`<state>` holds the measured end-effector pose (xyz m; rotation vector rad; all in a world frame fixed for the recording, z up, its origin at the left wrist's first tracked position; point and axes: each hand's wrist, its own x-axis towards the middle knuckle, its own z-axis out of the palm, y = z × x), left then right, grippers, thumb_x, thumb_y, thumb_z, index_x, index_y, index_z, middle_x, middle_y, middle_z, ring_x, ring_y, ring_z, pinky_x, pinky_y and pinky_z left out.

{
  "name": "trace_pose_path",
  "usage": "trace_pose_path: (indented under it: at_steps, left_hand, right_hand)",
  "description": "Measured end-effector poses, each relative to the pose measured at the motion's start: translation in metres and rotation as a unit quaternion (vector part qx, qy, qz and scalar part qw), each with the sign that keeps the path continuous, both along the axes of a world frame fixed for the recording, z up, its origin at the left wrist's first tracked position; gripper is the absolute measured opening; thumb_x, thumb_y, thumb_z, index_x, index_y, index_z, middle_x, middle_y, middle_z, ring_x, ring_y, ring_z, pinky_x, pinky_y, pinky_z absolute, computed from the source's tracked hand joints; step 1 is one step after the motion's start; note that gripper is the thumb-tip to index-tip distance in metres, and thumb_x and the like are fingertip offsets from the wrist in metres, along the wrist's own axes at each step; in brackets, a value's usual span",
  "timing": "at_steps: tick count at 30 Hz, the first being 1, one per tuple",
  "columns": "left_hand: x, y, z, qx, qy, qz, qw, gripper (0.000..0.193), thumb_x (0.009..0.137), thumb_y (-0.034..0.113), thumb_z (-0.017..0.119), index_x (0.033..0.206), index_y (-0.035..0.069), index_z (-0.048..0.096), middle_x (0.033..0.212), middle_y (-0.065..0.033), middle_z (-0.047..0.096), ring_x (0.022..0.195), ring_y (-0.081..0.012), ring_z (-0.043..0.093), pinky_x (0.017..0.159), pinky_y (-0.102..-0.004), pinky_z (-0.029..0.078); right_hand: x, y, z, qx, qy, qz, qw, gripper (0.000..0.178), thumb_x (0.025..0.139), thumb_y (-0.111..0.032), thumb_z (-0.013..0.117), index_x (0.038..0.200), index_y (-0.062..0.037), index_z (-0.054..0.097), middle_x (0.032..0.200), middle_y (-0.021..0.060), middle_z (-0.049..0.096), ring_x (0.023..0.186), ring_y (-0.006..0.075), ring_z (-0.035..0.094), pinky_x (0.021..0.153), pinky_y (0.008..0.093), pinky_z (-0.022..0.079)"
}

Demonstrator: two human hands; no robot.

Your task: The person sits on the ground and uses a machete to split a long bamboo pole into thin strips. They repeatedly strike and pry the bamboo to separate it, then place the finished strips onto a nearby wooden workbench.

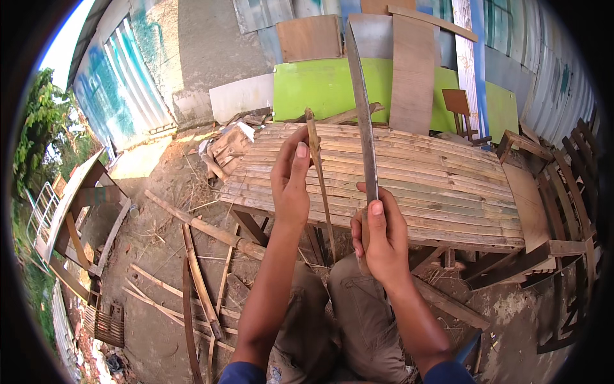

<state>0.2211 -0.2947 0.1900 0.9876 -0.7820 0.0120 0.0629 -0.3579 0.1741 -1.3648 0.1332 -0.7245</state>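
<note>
My left hand is raised over the near edge of a bamboo-slat table, its thumb and fingers closed about the upper part of a thin bamboo stick. The stick stands nearly upright, and its lower end tapers down towards my knees. My right hand is wrapped round the handle of a machete. Its long grey blade points up and away, tilted slightly left. Blade and stick stand apart, side by side. Part of the handle is hidden by my fingers.
The bamboo-slat table spans the space before me. Poles and split strips litter the dirt floor at left. Wooden chairs crowd the right side. Green boards and planks lean on the far wall. A wooden frame stands far left.
</note>
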Motion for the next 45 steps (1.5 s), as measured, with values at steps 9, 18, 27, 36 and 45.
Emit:
trace_pose_path:
  at_steps: [9,18,27,36,45]
  left_hand:
    - [-0.023,0.029,0.053,0.017,-0.045,0.073,0.996,0.039,0.107,0.027,0.047,0.122,-0.006,0.062,0.08,0.0013,0.044,0.069,-0.008,0.042,0.063,-0.0247,0.039]
    - [-0.056,0.076,0.051,-0.032,-0.005,0.114,0.993,0.045,0.106,0.028,0.041,0.118,-0.009,0.062,0.082,-0.0013,0.044,0.078,-0.011,0.042,0.073,-0.0271,0.038]
    - [-0.157,0.183,0.046,0.163,0.017,0.104,0.981,0.03,0.099,0.017,0.057,0.119,-0.001,0.07,0.082,0.0014,0.048,0.072,-0.007,0.045,0.06,-0.0214,0.042]
    - [-0.236,0.228,-0.007,0.002,0.023,0.244,0.969,0.018,0.094,0.016,0.065,0.087,0.006,0.051,0.077,-0.0078,0.061,0.052,-0.0124,0.056,0.045,-0.0261,0.047]
    - [-0.258,0.235,-0.012,-0.057,0.118,0.2,0.971,0.021,0.092,0.011,0.07,0.093,0.003,0.052,0.077,-0.0076,0.062,0.054,-0.0085,0.051,0.047,-0.0232,0.043]
  right_hand:
    - [0.009,0.053,-0.032,0.081,0.033,0.068,0.994,0.06,0.105,-0.045,0.046,0.145,-0.0024,0.033,0.07,0.0053,0.055,0.046,0.0078,0.045,0.043,0.0235,0.037]
    - [-0.023,0.059,-0.035,0.085,0.059,0.078,0.992,0.054,0.105,-0.047,0.043,0.139,-0.0062,0.037,0.07,0.006,0.052,0.045,0.0088,0.045,0.042,0.0236,0.038]
    - [-0.098,0.151,-0.05,0.108,0.039,0.113,0.987,0.053,0.105,-0.05,0.036,0.138,-0.0084,0.029,0.072,0.0054,0.052,0.048,0.0089,0.045,0.043,0.0224,0.039]
    - [-0.164,0.198,-0.034,-0.026,0.04,0.227,0.973,0.055,0.104,-0.03,0.046,0.136,0.0075,0.021,0.076,0.0146,0.058,0.063,0.0221,0.057,0.063,0.0376,0.045]
    - [-0.191,0.2,-0.011,-0.094,0.09,0.234,0.964,0.056,0.103,-0.028,0.048,0.137,0.0095,0.022,0.086,0.0275,0.064,0.074,0.0343,0.068,0.067,0.0423,0.051]
